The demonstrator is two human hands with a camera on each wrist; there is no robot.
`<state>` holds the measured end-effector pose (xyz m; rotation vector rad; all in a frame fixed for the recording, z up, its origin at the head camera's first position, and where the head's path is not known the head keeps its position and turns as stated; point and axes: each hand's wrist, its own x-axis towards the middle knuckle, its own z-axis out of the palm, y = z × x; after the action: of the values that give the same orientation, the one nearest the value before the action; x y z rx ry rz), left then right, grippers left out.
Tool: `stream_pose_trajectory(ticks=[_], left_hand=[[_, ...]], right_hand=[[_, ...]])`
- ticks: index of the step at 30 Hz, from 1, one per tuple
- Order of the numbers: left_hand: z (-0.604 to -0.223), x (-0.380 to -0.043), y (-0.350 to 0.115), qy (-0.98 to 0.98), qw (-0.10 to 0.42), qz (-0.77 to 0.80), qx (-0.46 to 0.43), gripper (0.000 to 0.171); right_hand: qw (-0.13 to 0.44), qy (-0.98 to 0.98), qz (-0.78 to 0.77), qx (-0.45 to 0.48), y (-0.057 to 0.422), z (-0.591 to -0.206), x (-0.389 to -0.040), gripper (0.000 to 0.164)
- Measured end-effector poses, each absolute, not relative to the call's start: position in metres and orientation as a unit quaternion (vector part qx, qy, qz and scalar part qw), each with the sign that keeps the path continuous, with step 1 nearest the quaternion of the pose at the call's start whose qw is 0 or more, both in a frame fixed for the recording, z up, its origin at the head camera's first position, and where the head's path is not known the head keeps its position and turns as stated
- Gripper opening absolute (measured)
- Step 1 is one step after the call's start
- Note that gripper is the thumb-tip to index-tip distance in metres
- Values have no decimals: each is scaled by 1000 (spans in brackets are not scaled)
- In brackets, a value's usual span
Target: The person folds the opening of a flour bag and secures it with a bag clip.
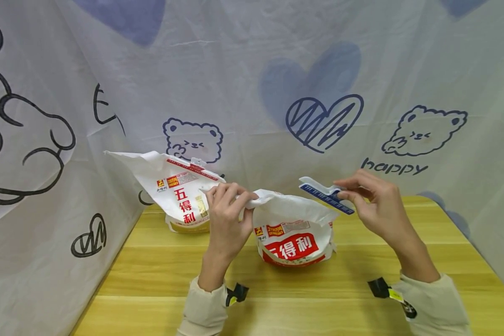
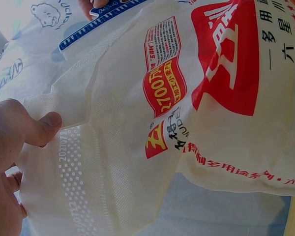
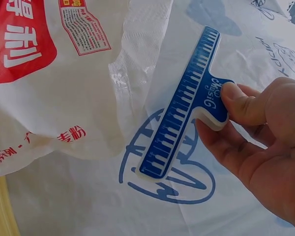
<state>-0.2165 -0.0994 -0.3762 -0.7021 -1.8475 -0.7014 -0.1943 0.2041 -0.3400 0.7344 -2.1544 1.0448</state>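
A white flour bag (image 1: 294, 233) with red lettering stands on the wooden table (image 1: 151, 275) in front of me. My left hand (image 1: 228, 210) pinches the folded top edge of this bag (image 2: 64, 108) between thumb and fingers. My right hand (image 1: 371, 200) holds a blue and white bag clip (image 1: 325, 194) by its handle, just right of the bag's top. In the right wrist view the blue clip (image 3: 187, 103) hangs in the air beside the bag (image 3: 73, 73), apart from it. Whether its jaws are parted is unclear.
A second white flour bag (image 1: 180, 196) stands at the back left, its top closed with a white clip (image 1: 197, 163). A printed cloth (image 1: 277, 70) with hearts and bears walls in the table behind and at both sides.
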Motion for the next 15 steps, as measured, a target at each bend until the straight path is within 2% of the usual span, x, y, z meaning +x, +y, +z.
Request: stream_pose_trajectory(ticks=[15], left_hand=[[-377,-217,-99,-764,497,-291,-291,17]], right_hand=[[312,-805,422,277,199,-342,-197,29]])
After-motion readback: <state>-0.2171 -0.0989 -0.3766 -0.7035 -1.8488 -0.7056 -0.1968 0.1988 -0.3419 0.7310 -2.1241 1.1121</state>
